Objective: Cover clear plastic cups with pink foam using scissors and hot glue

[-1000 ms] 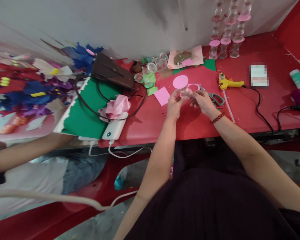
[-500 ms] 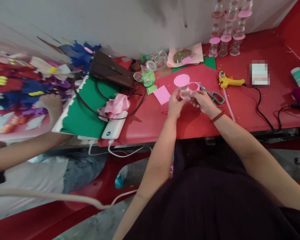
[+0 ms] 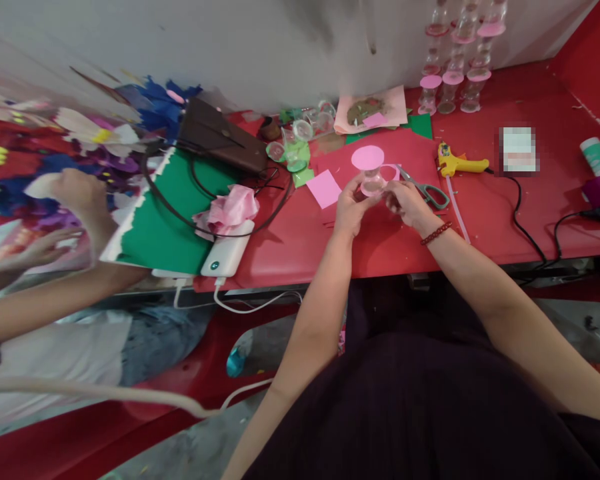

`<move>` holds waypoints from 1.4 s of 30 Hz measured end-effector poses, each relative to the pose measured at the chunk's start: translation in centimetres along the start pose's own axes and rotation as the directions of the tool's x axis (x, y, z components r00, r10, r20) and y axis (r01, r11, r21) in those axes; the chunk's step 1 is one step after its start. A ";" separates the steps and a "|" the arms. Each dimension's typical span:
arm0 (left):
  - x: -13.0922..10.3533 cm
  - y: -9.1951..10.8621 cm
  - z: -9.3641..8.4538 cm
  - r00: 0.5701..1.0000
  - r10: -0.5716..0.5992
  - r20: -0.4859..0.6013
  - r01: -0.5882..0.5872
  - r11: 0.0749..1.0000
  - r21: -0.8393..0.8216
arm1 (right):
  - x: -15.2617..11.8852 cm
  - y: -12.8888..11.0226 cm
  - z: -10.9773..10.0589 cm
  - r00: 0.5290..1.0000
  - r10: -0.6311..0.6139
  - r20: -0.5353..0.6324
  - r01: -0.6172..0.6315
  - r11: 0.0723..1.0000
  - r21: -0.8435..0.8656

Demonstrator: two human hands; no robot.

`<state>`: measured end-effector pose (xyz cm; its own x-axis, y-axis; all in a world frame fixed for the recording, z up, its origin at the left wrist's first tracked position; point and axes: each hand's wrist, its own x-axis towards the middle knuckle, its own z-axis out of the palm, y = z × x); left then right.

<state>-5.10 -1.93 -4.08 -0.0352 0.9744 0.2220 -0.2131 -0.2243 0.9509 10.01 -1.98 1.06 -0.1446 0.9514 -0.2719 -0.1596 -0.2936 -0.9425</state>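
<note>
My left hand and my right hand meet over a red paper sheet on the red table. Both grip a small clear plastic cup that carries a round pink paper disc on top. A second pink ring of paper lies just behind the cup. Grey-handled scissors lie right beside my right hand. A beaded bracelet circles my right wrist.
A yellow glue gun with a black cord lies to the right. A pink paper square, clear cups, a power bank and green card sit left. Stacked cup columns stand against the wall. Another person's hands handle paper flowers at far left.
My hands stay on the cup with only slight shifts. The other person's hand at far left has risen into view and reached toward the paper flowers.
</note>
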 end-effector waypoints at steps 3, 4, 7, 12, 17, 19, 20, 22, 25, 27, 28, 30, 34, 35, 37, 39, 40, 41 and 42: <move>0.0 0.1 0.0 0.999 -0.002 -0.044 0.003 1.000 0.009 | -0.3 -0.1 0.0 0.999 -0.001 0.042 0.000 1.000 0.006; 0.0 0.1 0.0 0.999 -0.006 -0.053 0.006 1.000 0.010 | -0.4 -0.2 0.1 0.999 -0.003 0.050 0.003 1.000 0.006; -0.1 0.1 0.0 0.998 -0.028 -0.063 0.028 1.000 0.004 | -0.7 -0.3 0.1 0.999 -0.027 0.044 0.026 1.000 0.013; -0.3 0.7 0.0 0.996 -0.068 -0.049 0.065 0.997 -0.052 | -0.6 -0.3 0.2 0.999 -0.053 0.001 0.053 0.998 0.039; -0.4 1.7 -0.3 0.982 -0.187 -0.024 0.181 0.971 -0.153 | -0.2 -0.1 0.1 0.999 -0.046 -0.014 0.046 0.998 0.040; -0.4 2.0 -0.2 0.973 -0.228 -0.038 0.219 0.962 -0.163 | -0.1 0.0 0.0 0.999 -0.041 -0.007 0.041 0.999 0.035; -0.4 2.1 -0.2 0.969 -0.242 -0.050 0.231 0.959 -0.164 | -0.1 0.0 0.0 0.999 -0.040 -0.007 0.041 0.999 0.034; -0.3 2.2 0.1 0.962 -0.263 -0.075 0.248 0.955 -0.164 | -0.1 0.1 0.0 0.999 -0.047 -0.007 0.047 0.998 0.040; -0.2 2.2 0.3 0.951 -0.294 -0.094 0.278 0.948 -0.155 | -0.1 0.2 -0.1 0.998 -0.055 -0.002 0.055 0.997 0.050; -0.1 2.1 0.4 0.948 -0.299 -0.106 0.281 0.946 -0.159 | -0.2 0.1 -0.1 0.999 -0.052 0.001 0.052 0.997 0.049; 0.0 1.9 0.3 0.947 -0.299 -0.114 0.279 0.946 -0.168 | -0.2 0.1 -0.1 0.999 -0.049 0.000 0.049 0.998 0.046; 0.1 1.6 0.2 0.946 -0.298 -0.127 0.272 0.944 -0.185 | -0.2 0.1 -0.1 0.999 -0.045 0.000 0.045 0.998 0.039; 0.3 1.1 0.0 0.952 -0.275 -0.137 0.251 0.953 -0.169 | -0.1 0.1 -0.2 0.998 -0.056 -0.002 0.056 0.998 0.038; 0.3 1.1 -0.1 0.954 -0.261 -0.146 0.238 0.959 -0.157 | -0.1 0.2 -0.2 0.998 -0.055 -0.002 0.055 0.998 0.037; 0.2 1.0 -0.1 0.958 -0.228 -0.176 0.206 0.969 -0.135 | -0.1 0.3 -0.3 0.999 -0.049 0.016 0.048 0.998 0.031; 0.2 1.1 0.0 0.960 -0.193 -0.203 0.171 0.978 -0.121 | -0.2 0.3 -0.3 0.998 -0.043 0.054 0.042 0.999 0.021; 0.1 1.1 0.0 0.962 -0.178 -0.209 0.156 0.981 -0.117 | -0.2 0.2 -0.2 0.996 -0.042 0.073 0.041 0.999 0.016; 0.1 1.1 0.1 0.963 -0.167 -0.210 0.145 0.983 -0.115 | -0.4 0.2 -0.2 0.995 -0.043 0.090 0.042 0.999 0.012; 0.1 1.1 0.1 0.965 -0.159 -0.207 0.138 0.984 -0.114 | -0.5 0.1 -0.1 0.994 -0.043 0.103 0.043 0.999 0.009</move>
<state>-5.21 -2.09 -3.04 -0.2026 0.9791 0.0180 -0.3255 -0.0846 0.9418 10.19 -2.46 1.06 -0.2372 0.9486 -0.2094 -0.1740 -0.2535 -0.9515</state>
